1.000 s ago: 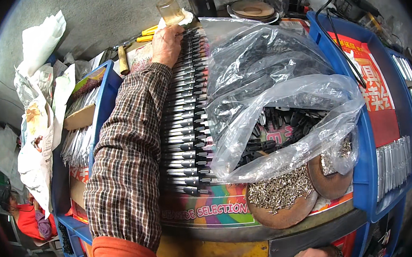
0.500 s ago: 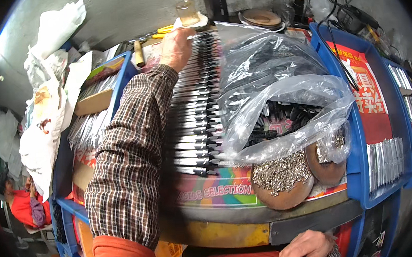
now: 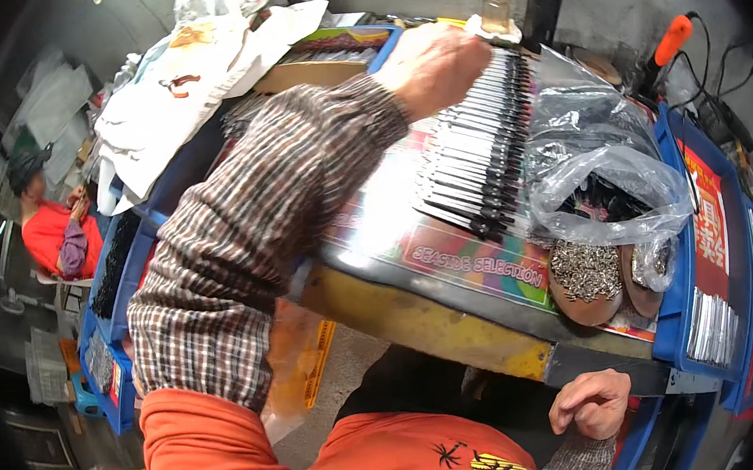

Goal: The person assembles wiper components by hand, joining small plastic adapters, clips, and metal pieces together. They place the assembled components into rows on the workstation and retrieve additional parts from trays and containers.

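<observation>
My left hand (image 3: 440, 65) is above the far left part of a row of pens (image 3: 477, 150). Its fingers are bent downward and slightly blurred, so whatever is under the fingertips is hidden. The pens lie side by side, with white barrels and black ends pointing right. At the table's front edge on the right, my right hand (image 3: 594, 404) hangs with loosely bent fingers and nothing visible in it. Beside the pens is a clear plastic bag (image 3: 571, 209) with black parts inside. In front of it, a brown dish (image 3: 584, 309) holds small silvery metal tips.
Blue trays (image 3: 676, 298) with silvery-white pens stand at the right. White cloth or paper (image 3: 165, 119) lies over the left trays. A black flask (image 3: 544, 1) and a small glass jar (image 3: 496, 11) stand at the back. A person in red (image 3: 58, 231) sits far left.
The view has swung left, so the table sits further right and tilted. My left hand has moved from the far end of the pen row to its left side. My right hand is lifted slightly.
</observation>
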### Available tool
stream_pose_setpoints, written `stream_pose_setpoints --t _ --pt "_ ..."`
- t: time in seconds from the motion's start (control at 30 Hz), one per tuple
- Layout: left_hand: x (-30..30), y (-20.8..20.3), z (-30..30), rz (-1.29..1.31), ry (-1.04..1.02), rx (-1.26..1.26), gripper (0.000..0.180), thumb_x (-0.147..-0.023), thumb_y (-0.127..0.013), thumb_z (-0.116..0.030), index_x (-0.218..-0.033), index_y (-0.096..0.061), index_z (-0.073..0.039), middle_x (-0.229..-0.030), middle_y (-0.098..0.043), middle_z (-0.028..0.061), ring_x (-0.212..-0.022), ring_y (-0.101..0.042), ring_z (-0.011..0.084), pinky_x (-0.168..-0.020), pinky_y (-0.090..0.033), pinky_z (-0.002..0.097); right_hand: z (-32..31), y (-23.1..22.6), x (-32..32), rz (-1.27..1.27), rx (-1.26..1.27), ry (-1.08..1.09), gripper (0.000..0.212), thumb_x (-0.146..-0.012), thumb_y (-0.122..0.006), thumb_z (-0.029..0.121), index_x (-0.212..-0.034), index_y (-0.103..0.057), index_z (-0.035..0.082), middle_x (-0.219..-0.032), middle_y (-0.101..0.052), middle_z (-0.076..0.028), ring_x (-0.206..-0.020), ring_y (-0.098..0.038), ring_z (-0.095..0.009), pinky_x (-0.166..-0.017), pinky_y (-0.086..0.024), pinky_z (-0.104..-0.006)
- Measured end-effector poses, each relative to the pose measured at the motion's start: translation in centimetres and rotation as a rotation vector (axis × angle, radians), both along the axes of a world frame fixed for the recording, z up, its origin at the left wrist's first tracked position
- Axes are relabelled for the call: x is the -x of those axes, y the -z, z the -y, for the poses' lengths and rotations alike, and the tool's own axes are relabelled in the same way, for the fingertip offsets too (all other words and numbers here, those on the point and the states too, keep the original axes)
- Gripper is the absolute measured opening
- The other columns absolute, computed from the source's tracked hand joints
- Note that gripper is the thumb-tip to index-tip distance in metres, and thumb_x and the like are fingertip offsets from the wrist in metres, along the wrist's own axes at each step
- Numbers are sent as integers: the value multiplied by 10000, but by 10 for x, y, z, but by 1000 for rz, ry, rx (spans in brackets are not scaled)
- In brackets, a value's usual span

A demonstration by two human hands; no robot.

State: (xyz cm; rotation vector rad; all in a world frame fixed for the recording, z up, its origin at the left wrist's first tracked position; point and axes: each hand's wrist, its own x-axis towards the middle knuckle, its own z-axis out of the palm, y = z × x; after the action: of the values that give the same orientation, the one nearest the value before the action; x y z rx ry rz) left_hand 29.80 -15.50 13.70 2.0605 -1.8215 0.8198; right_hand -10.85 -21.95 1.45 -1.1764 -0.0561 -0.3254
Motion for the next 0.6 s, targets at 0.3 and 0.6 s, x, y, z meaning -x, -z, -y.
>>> stream_pose_setpoints --t 0.3,0.6 --pt "-24 16 -183 -163 -400 -38 70 -798 -628 -82 -828 -670 -35 -757 -658 149 -724 -651 324 -669 -515 380 -9 -5 2 -90 -12 163 136 -775 -674 -3 -845 -649 -117 -638 -612 -163 -507 -617 -225 -430 -512 -310" --pt "-9 48 -232 -747 -339 -226 148 -781 -685 -100 -785 -671 47 -628 -652 89 -514 -614 115 -495 -499 245 -8 6 -7 -80 117 258 196 -816 -676 84 -856 -619 -99 -608 -579 -125 -453 -573 -201 -400 -477 -291"
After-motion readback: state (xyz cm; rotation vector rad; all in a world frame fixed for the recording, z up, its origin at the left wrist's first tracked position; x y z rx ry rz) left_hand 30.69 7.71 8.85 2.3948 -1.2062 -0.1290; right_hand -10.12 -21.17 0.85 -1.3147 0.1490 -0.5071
